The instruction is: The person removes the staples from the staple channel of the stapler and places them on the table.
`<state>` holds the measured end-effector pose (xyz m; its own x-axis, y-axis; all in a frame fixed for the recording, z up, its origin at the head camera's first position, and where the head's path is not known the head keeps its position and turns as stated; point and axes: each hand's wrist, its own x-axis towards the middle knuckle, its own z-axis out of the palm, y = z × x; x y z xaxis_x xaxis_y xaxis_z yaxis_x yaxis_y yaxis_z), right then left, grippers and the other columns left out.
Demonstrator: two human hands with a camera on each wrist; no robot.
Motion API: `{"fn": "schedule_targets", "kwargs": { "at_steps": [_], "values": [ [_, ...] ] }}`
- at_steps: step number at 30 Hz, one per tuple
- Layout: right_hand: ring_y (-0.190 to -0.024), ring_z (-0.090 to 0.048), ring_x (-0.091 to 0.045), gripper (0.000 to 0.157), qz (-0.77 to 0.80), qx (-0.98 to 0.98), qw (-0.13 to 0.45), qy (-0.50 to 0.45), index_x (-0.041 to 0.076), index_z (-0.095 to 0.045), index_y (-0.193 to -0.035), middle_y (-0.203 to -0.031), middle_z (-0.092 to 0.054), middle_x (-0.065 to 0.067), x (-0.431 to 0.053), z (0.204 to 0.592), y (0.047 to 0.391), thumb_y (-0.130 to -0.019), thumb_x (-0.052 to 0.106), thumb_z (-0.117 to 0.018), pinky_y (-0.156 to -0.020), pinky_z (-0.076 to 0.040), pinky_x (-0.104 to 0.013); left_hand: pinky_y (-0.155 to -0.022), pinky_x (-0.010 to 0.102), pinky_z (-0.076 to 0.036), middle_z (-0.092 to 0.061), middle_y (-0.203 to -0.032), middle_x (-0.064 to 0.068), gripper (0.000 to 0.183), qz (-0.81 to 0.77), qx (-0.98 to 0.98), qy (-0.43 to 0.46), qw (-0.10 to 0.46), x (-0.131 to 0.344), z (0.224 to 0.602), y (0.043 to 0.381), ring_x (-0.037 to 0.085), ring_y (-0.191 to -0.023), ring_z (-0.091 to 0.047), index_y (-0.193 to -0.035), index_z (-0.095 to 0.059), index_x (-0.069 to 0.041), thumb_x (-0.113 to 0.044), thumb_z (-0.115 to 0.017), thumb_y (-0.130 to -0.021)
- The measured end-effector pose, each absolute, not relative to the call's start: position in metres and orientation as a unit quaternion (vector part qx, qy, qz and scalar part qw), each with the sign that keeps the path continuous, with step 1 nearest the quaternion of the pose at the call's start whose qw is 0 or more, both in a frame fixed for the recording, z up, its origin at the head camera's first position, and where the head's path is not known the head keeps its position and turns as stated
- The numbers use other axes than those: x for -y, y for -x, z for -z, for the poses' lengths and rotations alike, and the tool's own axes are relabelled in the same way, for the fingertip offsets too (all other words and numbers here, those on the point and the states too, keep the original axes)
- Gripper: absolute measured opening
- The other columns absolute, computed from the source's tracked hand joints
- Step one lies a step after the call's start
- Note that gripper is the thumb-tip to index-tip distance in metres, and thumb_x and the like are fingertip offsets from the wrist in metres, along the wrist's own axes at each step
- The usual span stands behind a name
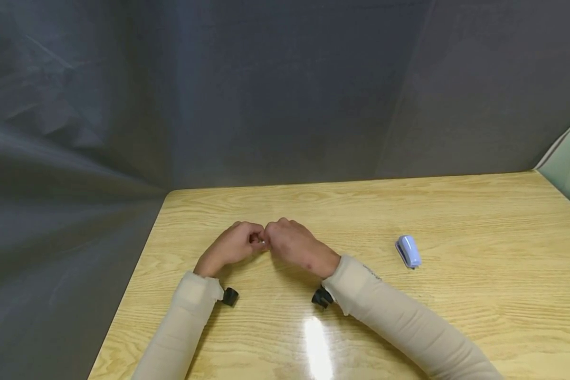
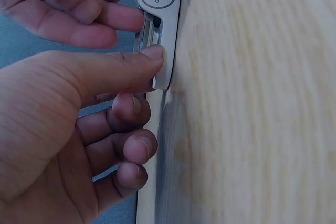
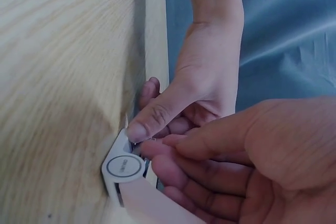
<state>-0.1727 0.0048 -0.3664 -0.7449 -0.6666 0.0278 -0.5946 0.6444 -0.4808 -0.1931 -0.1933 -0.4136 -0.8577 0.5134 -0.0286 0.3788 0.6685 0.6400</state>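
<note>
A small white and pink stapler [image 2: 168,40] lies unfolded, its round hinge [image 3: 124,166] joining the white base and pink top. My left hand [image 1: 235,244] pinches the base with the thumb along it; its other fingers curl loosely. My right hand [image 1: 292,243] meets it from the right, with bent fingertips at the exposed metal channel beside the hinge. A tiny shiny bit of metal [image 3: 151,139] shows there. I cannot tell whether the right fingers pinch anything. In the head view, the hands almost completely hide this stapler.
A lavender stapler [image 1: 410,250] lies on the wooden table [image 1: 480,237], to the right of the hands. Dark sheeting [image 1: 285,95] hangs behind the table and along its left side. Black wrist cameras [image 1: 230,296] stick out from the sleeves close over the tabletop.
</note>
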Motion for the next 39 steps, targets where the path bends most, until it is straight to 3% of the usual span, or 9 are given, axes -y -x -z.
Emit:
{"fn": "schedule_targets", "kwargs": {
  "at_steps": [6,18,25,39],
  "values": [
    [-0.052,-0.021,-0.008,0.045,0.24,-0.908,0.068,0.335,0.019,-0.037,-0.063,-0.059,-0.027,0.006,-0.0045,0.3688,0.1754,-0.095,-0.008,-0.053,-0.048,-0.025,-0.024,-0.053,0.027,-0.035,-0.056,-0.065,-0.003,0.008,-0.328,-0.907,-0.24,0.11,0.1925,0.4113,0.1927,0.008,-0.053,-0.039,-0.092,-0.075,-0.019,-0.014,-0.074,-0.097],
    [-0.051,-0.027,-0.009,0.05,0.195,-0.929,0.056,0.308,0.019,-0.039,-0.059,-0.052,-0.027,0.008,-0.0003,0.3741,0.181,-0.097,0.004,-0.067,-0.049,-0.032,-0.026,-0.055,0.028,-0.037,-0.057,-0.068,-0.002,0.007,-0.334,-0.902,-0.249,0.112,0.1915,0.4089,0.1925,0.009,-0.055,-0.042,-0.09,-0.074,-0.013,-0.012,-0.074,-0.097],
    [-0.053,-0.035,-0.01,0.045,0.185,-0.933,0.063,0.303,0.02,-0.043,-0.061,-0.056,-0.039,0.005,0.0026,0.3711,0.1789,-0.097,0.0,-0.063,-0.05,-0.039,-0.028,-0.054,0.027,-0.036,-0.055,-0.066,-0.003,0.009,-0.334,-0.903,-0.247,0.114,0.1916,0.4087,0.1928,0.009,-0.055,-0.041,-0.088,-0.073,-0.014,-0.012,-0.074,-0.097],
    [-0.052,-0.025,-0.009,0.046,0.226,-0.922,0.07,0.306,0.019,-0.033,-0.062,-0.06,-0.03,0.005,0.0007,0.3728,0.1783,-0.095,-0.004,-0.056,-0.049,-0.027,-0.025,-0.056,0.027,-0.034,-0.051,-0.063,-0.005,0.011,-0.296,-0.915,-0.253,0.108,0.1904,0.4064,0.1935,0.007,-0.055,-0.038,-0.086,-0.071,-0.019,-0.015,-0.077,-0.095]
  ]
}}
